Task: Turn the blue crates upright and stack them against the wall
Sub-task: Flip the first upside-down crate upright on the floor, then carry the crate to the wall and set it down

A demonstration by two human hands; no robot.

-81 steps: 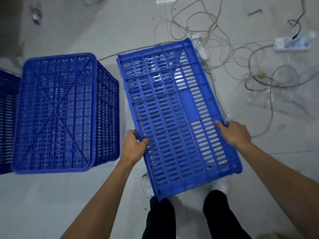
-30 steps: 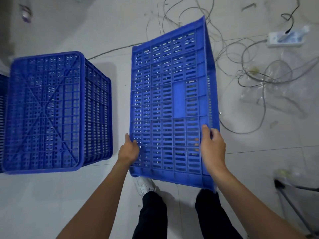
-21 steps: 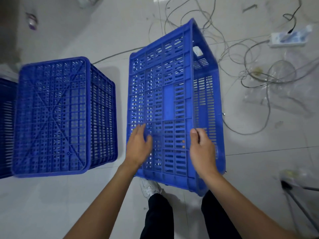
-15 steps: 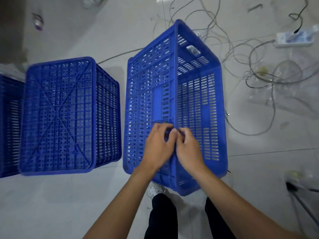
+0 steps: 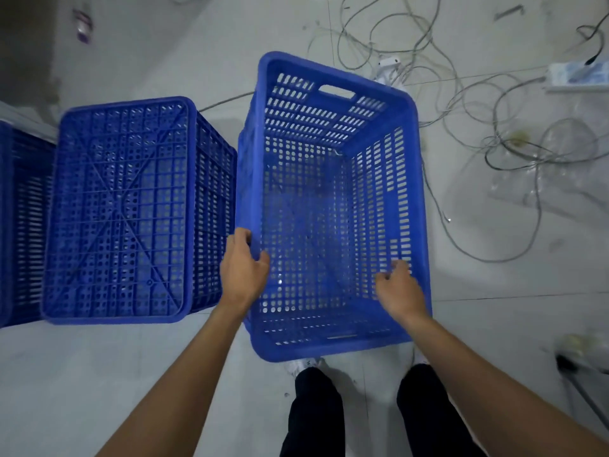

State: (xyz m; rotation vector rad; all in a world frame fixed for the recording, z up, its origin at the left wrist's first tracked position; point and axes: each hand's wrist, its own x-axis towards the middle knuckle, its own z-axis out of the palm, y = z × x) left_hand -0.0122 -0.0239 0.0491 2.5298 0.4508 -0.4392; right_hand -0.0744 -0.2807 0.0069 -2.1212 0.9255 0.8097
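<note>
A blue slotted crate (image 5: 333, 133) is in front of me with its open top facing up, held between both hands. My left hand (image 5: 243, 268) grips its left rim, thumb inside. My right hand (image 5: 399, 288) reaches inside against the right wall, fingers curled on it. To the left a second blue crate (image 5: 118, 209) stands upside down, its ribbed bottom facing up. A third blue crate (image 5: 19, 222) shows at the far left edge, mostly cut off.
Tangled grey cables (image 5: 461, 103) and a white power strip (image 5: 576, 75) lie on the tiled floor to the right and behind the held crate. A dark metal leg (image 5: 580, 380) is at the lower right. My legs and shoes (image 5: 306, 367) are just under the crate.
The crate has rolled from side-up to open-top-up. My hands went from its outer faces, met at the middle edge, then spread to the left rim and right inner wall.
</note>
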